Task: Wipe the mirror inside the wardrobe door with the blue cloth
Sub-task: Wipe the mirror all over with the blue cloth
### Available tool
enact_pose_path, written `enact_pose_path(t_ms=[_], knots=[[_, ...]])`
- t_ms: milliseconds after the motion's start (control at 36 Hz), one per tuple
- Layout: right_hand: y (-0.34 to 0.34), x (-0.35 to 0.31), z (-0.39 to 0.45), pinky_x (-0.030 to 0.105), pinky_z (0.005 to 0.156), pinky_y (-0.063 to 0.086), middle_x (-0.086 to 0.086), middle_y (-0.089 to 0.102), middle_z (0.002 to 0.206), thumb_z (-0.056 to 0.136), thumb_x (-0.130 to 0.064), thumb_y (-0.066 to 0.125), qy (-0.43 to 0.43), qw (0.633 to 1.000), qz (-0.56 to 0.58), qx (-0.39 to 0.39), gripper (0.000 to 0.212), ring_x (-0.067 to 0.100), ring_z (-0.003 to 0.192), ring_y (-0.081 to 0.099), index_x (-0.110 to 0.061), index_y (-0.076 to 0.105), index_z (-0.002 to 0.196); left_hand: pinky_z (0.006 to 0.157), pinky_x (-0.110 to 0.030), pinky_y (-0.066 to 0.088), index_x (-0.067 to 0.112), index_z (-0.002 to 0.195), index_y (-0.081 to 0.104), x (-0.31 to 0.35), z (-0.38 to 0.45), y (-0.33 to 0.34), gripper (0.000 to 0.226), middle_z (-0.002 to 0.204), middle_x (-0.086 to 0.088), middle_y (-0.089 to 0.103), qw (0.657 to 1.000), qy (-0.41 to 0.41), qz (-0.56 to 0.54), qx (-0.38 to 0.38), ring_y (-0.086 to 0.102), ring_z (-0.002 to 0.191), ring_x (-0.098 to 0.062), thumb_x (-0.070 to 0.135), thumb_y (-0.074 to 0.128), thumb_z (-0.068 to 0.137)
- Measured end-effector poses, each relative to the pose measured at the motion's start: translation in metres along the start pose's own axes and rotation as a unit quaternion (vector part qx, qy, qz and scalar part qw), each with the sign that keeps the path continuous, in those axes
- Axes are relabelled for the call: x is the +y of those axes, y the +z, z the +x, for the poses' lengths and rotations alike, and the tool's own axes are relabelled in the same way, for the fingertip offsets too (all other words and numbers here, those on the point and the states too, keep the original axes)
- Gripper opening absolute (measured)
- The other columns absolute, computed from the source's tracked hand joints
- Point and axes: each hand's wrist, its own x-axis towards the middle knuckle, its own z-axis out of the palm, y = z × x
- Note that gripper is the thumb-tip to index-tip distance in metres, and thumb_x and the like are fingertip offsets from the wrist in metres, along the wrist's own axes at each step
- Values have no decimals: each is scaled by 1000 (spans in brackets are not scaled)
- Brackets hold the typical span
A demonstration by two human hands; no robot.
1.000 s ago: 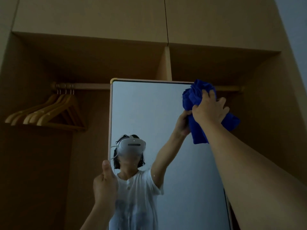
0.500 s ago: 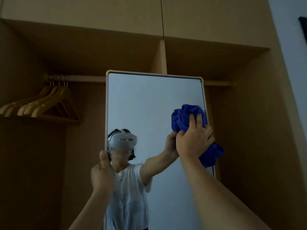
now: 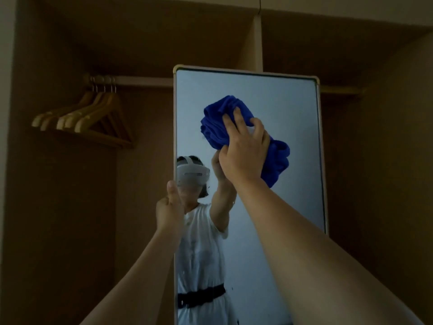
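Observation:
A tall mirror (image 3: pixel 293 127) with a pale frame stands upright in front of the open wooden wardrobe. My right hand (image 3: pixel 243 151) presses a bunched blue cloth (image 3: pixel 218 123) flat against the glass in its upper middle. The cloth spills out to the right below my palm. My left hand (image 3: pixel 169 207) grips the mirror's left edge at mid height, thumb pointing up. The glass reflects a person in a white top with a headset, arm raised.
Several wooden hangers (image 3: pixel 84 118) hang from the wardrobe rail (image 3: pixel 140 80) at the left. A vertical divider (image 3: pixel 256 41) splits the upper shelf above the mirror. Wardrobe walls close in on both sides.
My right hand has carried the cloth from the mirror's top right corner down and left to the upper middle of the glass. The left hand stays on the left edge.

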Motion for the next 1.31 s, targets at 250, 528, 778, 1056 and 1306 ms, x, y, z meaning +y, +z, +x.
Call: enact_pose_path(t_ms=[250,528,778,1056,1306], knots=[[1,-7,-59,55,99,39,2,48,143,77,-16,65,-89,996,3,7,58,39,122,48,-18,54,133,37,-18,32,-12,92,59,4,2,-8,77,54,-29,47,998,-31,-3,-63,37,30,-3,59,28,92],[-3,-7,-85,52,94,44,4,51,140,75,-19,73,-154,986,-59,-5,58,38,115,54,-17,57,131,64,-26,48,8,107,59,3,-4,-19,62,80,-7,63,994,-30,42,-100,60,73,-14,56,23,94],[-4,-35,-50,53,102,36,4,45,145,80,-10,66,-114,991,-39,-60,59,38,125,44,-20,50,136,100,-46,42,10,130,49,-1,-1,-24,69,119,-15,60,982,-116,-8,-150,57,109,-29,62,24,91],[-6,-44,-100,54,98,41,2,54,138,82,-24,36,-140,989,1,-56,51,39,116,54,-18,63,124,94,-51,47,10,112,62,-7,-3,-26,46,108,-15,67,974,-135,-85,-163,64,99,-31,41,30,98],[4,-31,-146,50,101,39,-1,55,137,68,-16,75,-186,982,-22,-37,54,34,118,51,-22,65,121,65,-27,46,13,104,58,-18,-4,-22,31,94,2,60,975,-145,-95,-137,55,75,-8,24,29,98]])
